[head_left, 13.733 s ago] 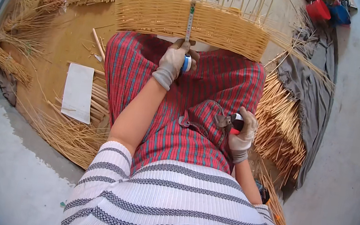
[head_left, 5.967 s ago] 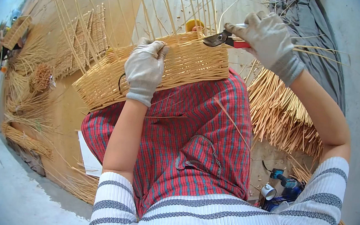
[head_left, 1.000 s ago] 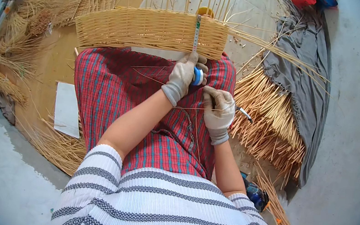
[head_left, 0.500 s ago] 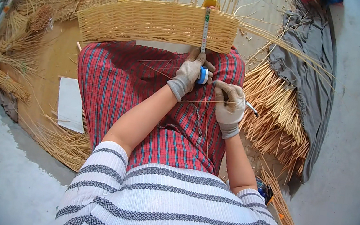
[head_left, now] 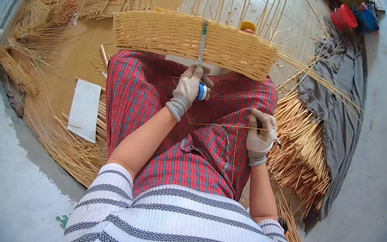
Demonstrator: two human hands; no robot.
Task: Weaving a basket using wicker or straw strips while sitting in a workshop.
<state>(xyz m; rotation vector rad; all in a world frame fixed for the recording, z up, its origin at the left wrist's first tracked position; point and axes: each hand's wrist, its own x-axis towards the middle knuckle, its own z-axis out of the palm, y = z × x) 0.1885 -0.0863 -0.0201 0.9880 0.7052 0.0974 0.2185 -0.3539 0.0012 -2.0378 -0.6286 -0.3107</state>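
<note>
My left hand (head_left: 186, 92), in a pale work glove, is closed on a blue-and-white tape measure (head_left: 202, 91). Its pulled-out blade (head_left: 202, 43) stands upright against a curved woven wicker panel (head_left: 161, 35), reaching about its top edge near the middle. The panel rests across my knees, with bare stakes (head_left: 222, 1) rising from its far edge. My right hand (head_left: 260, 136), also gloved, lies lower on the right by my thigh. Its fingers are curled round a slim pen (head_left: 277, 142), whose end sticks out on the right. A red checked cloth (head_left: 133, 92) covers my lap.
To the right lies a big bundle of cut canes (head_left: 298, 153), partly under a grey cloth (head_left: 334, 86). On the left are loose wicker strands (head_left: 17, 71) and a white sheet (head_left: 84, 110). Red (head_left: 344, 17) and blue containers stand at the far right.
The tape measure and my left hand have moved left along the panel, from near its right end to about its middle. My right hand is now farther from the left. The whole view has shifted.
</note>
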